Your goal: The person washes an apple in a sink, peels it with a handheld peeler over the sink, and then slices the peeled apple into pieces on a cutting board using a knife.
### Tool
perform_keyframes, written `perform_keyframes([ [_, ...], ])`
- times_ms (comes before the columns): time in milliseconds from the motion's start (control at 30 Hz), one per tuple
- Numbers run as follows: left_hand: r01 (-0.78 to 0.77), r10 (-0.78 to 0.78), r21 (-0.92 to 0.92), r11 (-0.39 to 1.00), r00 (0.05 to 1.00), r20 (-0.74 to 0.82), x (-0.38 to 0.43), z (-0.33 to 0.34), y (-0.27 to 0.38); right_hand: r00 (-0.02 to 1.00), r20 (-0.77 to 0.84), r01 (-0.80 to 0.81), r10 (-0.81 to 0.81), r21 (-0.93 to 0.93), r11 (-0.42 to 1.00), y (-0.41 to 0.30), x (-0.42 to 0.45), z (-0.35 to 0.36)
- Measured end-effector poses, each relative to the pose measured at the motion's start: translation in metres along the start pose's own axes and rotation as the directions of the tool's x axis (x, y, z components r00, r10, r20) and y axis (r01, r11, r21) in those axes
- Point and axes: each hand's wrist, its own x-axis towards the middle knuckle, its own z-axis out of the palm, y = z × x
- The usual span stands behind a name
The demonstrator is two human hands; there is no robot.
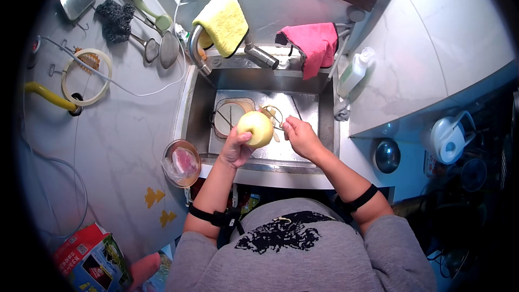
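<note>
A pale yellow, peeled-looking round fruit [256, 129] is held in my left hand [236, 148], thumb on its near side, above the stainless steel sink [259, 165]. Just to its right, my right hand [301, 136] is closed around the end of a small peeler-like tool, whose head lies near the fruit's right side. A thin curl of peel [272, 111] shows beyond the fruit. Down in the basin, peel strips lie on the bottom, and a white round dish with a patterned rim [228, 118] sits at the left, partly hidden by the fruit.
A faucet [261, 56] and yellow cloth [225, 22] are at the back. A pink cloth [314, 46] hangs right of them, beside a pump bottle [356, 72]. A bowl with plastic-wrapped meat [182, 164] stands at the sink's left front corner. Strainers [168, 50] hang at left.
</note>
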Motion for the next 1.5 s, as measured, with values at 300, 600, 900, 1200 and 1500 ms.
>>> perform_keyframes([
  [300, 0.015, -0.015, -0.033, 0.999, 1.000, -0.014, 0.001, -0.001, -0.001, 0.960, -0.281, 0.042, -0.020, 0.072, 0.996, -0.001, -0.005, -0.007],
  [600, 0.017, 0.006, 0.184, 0.983, 0.992, -0.127, 0.006, 0.007, -0.006, 0.850, -0.204, 0.388, -0.485, -0.379, 0.840, -0.020, -0.016, -0.003],
  [900, -0.005, 0.040, 0.195, 0.981, 0.983, -0.180, 0.006, 0.005, -0.010, 0.833, -0.068, 0.439, -0.549, -0.523, 0.731, -0.030, -0.016, 0.005],
  [1200, 0.022, 0.033, 0.254, 0.967, 0.978, -0.207, -0.004, 0.015, 0.005, 0.992, -0.105, -0.106, 0.074, -0.350, 0.931, 0.019, -0.002, -0.004],
  [1500, -0.008, 0.091, 0.380, 0.925, 0.976, -0.200, -0.002, 0.008, -0.001, 0.802, -0.094, 0.447, -0.589, -0.559, 0.698, -0.034, -0.012, 0.001],
])
